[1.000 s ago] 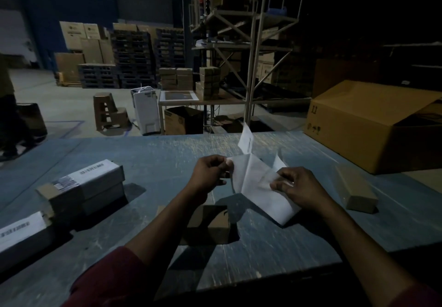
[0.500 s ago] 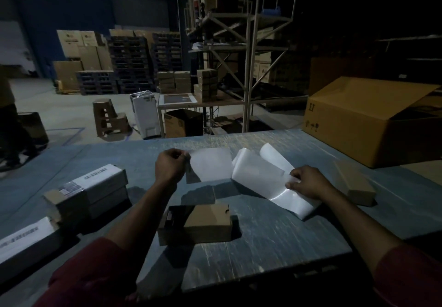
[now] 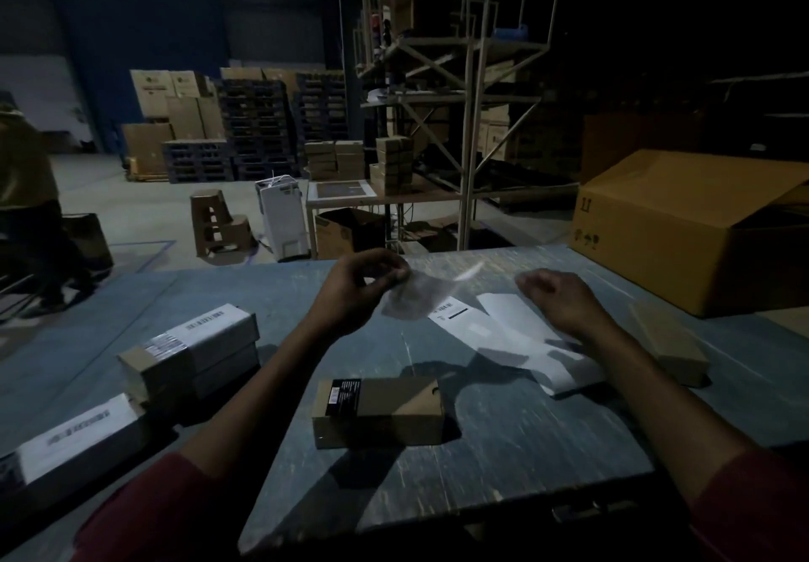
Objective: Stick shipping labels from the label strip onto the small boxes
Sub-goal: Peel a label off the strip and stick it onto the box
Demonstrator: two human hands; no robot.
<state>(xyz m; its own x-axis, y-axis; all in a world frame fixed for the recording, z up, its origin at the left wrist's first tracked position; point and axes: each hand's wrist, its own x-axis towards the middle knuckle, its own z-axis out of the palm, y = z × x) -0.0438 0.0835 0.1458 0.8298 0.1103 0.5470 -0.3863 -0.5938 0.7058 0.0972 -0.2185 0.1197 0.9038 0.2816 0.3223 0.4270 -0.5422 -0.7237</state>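
— How many views do we have?
— Just one, worn on the person's head. We look forward and down over the table [image 3: 503, 452], with both forearms reaching in from the bottom edge of the picture.
— How near are we?
— Close. The table's near edge sits right under us, and the left hand [image 3: 354, 294] and right hand [image 3: 564, 303] are over its far half.
— And beyond the far edge?
— The wide lens takes in the warehouse floor, the metal rack [image 3: 459, 101] straight ahead and the big carton [image 3: 683, 228] at the table's far right corner.
— Any shared part?
— None; there's no second view.
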